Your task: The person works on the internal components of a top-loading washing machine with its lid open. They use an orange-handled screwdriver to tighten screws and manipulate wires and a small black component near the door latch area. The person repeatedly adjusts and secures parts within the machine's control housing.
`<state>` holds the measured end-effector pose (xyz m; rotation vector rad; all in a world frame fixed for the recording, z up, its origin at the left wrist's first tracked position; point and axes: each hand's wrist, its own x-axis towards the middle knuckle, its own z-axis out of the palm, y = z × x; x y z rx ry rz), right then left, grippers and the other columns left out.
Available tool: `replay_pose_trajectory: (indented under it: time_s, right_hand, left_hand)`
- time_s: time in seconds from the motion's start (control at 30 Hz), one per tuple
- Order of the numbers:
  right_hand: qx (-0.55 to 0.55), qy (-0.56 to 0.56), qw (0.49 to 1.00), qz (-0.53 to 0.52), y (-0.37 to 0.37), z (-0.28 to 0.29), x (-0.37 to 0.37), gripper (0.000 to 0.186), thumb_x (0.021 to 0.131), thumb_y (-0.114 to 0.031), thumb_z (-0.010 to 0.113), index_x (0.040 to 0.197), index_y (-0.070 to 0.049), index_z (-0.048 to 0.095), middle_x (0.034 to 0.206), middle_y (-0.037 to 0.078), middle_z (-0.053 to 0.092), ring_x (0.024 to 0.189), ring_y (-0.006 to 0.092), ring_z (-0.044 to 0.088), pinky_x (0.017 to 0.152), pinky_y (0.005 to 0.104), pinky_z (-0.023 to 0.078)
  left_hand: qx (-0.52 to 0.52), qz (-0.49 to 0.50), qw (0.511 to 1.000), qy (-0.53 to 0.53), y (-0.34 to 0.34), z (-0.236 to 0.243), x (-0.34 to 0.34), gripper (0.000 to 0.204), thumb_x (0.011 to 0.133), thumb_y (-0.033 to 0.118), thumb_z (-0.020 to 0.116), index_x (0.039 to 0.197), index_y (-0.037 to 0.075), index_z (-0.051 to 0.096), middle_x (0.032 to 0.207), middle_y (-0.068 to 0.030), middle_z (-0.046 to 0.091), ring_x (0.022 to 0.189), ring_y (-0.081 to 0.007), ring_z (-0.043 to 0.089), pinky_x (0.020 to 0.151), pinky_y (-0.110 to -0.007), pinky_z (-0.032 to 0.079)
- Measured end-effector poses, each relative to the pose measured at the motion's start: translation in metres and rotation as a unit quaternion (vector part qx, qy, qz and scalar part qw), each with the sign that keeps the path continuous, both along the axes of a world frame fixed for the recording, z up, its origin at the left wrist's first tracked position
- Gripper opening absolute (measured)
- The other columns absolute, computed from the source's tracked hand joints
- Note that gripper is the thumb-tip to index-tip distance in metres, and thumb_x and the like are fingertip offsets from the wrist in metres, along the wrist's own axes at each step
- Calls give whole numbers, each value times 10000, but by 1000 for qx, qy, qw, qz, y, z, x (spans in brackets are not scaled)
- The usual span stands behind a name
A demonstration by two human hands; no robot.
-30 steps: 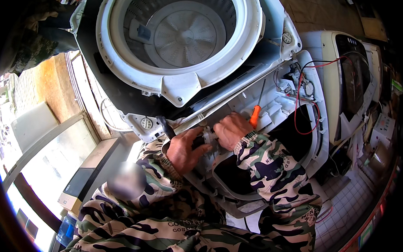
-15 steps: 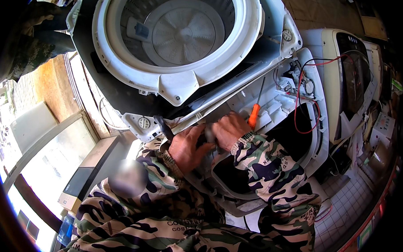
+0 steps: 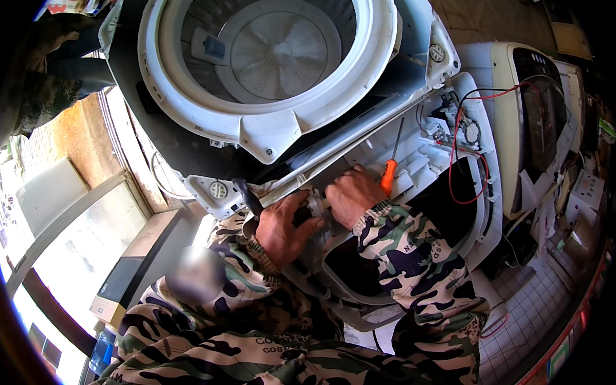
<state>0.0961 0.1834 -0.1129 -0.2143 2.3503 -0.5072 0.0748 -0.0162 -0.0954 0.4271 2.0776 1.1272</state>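
My left hand (image 3: pixel 285 229) is curled round a small grey-white part (image 3: pixel 313 206) in the detached white washer top panel (image 3: pixel 487 121). My right hand (image 3: pixel 355 201) lies just right of it, fingers bent down into the panel; what they grip is hidden. An orange-handled screwdriver (image 3: pixel 389 175) lies beyond my right hand, its shaft pointing away from me. A short black hose or handle (image 3: pixel 249 198) rises left of my left hand. Red and black wires (image 3: pixel 469 198) loop over the panel's right side, beside its exposed components (image 3: pixel 463 126).
The opened washer body with its round white tub (image 3: pixel 246 112) fills the upper middle. A cream washer (image 3: pixel 493 131) and a white box (image 3: pixel 582 199) stand at the right. A beige-grey appliance (image 3: pixel 125 281) and water bottle (image 3: pixel 102 351) are lower left. Dark camouflage fabric (image 3: pixel 50 95) shows at upper left.
My right hand's fingers have shifted slightly where they bend into the panel. My left hand stays in much the same place, and the whole view has drifted a little.
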Motion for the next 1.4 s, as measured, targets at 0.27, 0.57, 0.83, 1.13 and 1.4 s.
replay_pose_trajectory:
  time_s: [0.27, 0.57, 0.83, 1.13, 1.4]
  right_hand:
    - [16, 55, 998, -34, -7, 6, 12, 132, 776, -96, 669, 890, -48, 712, 955, 156, 702, 1034, 326, 645, 1002, 450, 446]
    - [-140, 124, 815, -548, -68, 58, 72, 347, 864, -26, 713, 1185, 42, 602, 1058, 176, 672, 960, 311, 682, 834, 404, 566]
    - [-235, 91, 718, -649, -108, 15, 85, 457, 977, -11, 581, 1386, 97, 410, 1260, 230, 628, 1149, 259, 644, 994, 356, 506]
    - [-202, 134, 721, -649, -112, 2, 77, 352, 942, 40, 594, 1287, 52, 522, 1174, 177, 643, 1020, 199, 666, 885, 308, 541]
    - [-139, 178, 740, -634, -114, -2, 73, 271, 927, -68, 659, 1186, 8, 632, 1081, 219, 676, 1021, 396, 660, 901, 430, 528]
  left_hand:
    - [4, -9, 999, 30, 1, -2, 4, 566, 820, 241, 816, 1261, -44, 604, 1043, -248, 696, 928, -381, 705, 819, -420, 556]
    - [-32, 21, 998, 52, -7, -3, 23, 570, 818, 174, 807, 1295, -30, 573, 1090, -246, 687, 1012, -394, 688, 864, -415, 557]
    - [-37, -29, 997, 67, -12, -1, 21, 578, 841, 188, 738, 1352, 8, 539, 1114, -230, 674, 1015, -404, 669, 867, -447, 551]
    - [-33, -62, 991, 117, -31, 29, 15, 538, 812, 112, 727, 1314, 3, 568, 1145, -226, 666, 1014, -398, 663, 890, -437, 548]
    - [-35, -21, 991, 131, -93, 34, 2, 306, 801, 3, 717, 1100, -10, 649, 985, -174, 676, 868, -313, 691, 791, -388, 556]
